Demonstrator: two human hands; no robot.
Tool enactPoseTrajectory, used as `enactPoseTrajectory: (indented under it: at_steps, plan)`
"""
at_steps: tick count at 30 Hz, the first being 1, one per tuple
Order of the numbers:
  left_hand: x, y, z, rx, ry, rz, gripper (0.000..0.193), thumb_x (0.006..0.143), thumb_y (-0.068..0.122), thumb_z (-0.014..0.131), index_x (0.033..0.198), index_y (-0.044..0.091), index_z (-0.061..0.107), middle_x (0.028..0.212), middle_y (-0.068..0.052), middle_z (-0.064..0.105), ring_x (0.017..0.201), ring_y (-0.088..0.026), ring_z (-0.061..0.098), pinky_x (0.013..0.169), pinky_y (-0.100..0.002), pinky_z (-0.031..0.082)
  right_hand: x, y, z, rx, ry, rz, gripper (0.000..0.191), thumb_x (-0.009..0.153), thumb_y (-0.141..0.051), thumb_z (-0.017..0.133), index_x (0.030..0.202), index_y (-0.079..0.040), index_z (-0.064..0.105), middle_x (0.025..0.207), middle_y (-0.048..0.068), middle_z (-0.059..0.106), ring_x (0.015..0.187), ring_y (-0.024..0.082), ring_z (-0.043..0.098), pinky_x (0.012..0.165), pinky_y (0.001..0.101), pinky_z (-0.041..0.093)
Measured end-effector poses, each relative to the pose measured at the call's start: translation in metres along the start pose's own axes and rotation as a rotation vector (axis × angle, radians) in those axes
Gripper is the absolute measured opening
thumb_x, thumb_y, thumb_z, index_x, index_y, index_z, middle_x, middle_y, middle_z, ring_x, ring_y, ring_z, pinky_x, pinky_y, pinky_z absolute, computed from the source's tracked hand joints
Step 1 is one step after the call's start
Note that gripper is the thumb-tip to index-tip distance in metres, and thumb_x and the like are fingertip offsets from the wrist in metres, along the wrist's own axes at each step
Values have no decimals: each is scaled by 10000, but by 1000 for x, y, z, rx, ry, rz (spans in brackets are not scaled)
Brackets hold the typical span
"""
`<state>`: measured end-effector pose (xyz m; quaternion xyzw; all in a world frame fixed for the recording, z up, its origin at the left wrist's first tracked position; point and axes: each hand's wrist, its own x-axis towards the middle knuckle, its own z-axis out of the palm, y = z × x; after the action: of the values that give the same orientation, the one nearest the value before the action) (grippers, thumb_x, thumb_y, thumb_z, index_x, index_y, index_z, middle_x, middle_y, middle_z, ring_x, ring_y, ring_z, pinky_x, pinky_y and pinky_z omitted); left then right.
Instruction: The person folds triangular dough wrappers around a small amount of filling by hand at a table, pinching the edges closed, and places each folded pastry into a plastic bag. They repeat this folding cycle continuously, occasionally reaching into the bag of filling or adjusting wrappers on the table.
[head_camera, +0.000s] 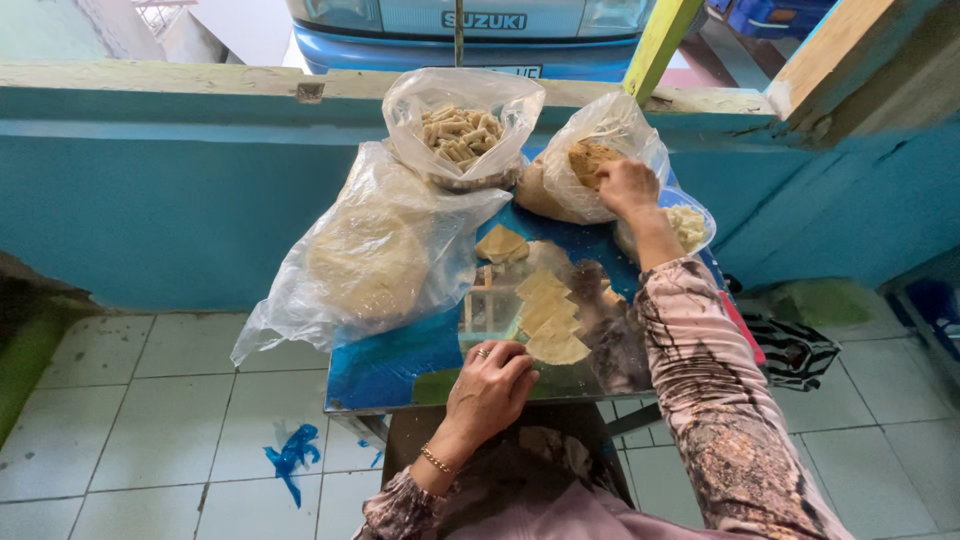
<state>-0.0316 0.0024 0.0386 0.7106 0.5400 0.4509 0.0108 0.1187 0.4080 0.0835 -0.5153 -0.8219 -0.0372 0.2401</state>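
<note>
Hands: right (627, 187) grasping filling (590, 160) inside one of three bags, left (492, 385) loosely flat beside wrappers (550, 310).

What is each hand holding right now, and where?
Right hand reaches into the bag, fingers on brown filling; any grip is hidden. Left hand rests on the table, holding nothing.

Premises present as an open-fronted roadside food stall: a small blue tabletop (385, 370) on a tiled floor (160, 420) carries clear plastic bags of food (462, 130) at 12 o'clock, beyond which stand a low turquoise wall (180, 190) and a parked blue car (470, 35).
</note>
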Motion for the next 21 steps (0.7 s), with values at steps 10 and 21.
enactPoseTrajectory:
  at_steps: [10,21]
  plan:
    - [3,-5,-1,-96,7,-16,117,889,184,747,958,91,732,1054,-68,701,1042,-298,655,986,-441,467,-9,36,-12,474,105,196,176,906,-225,674,940,-158,833,791,8,783,724,133,747,707,286,579]
    - [4,-6,-2,-55,8,-10,111,885,179,742,958,96,735,1055,-69,699,1042,-304,651,980,-439,464,-11,-8,4,29,86,43,159,893,-300,691,939,-269,840,920,127,762,854,359,718,761,474,567]
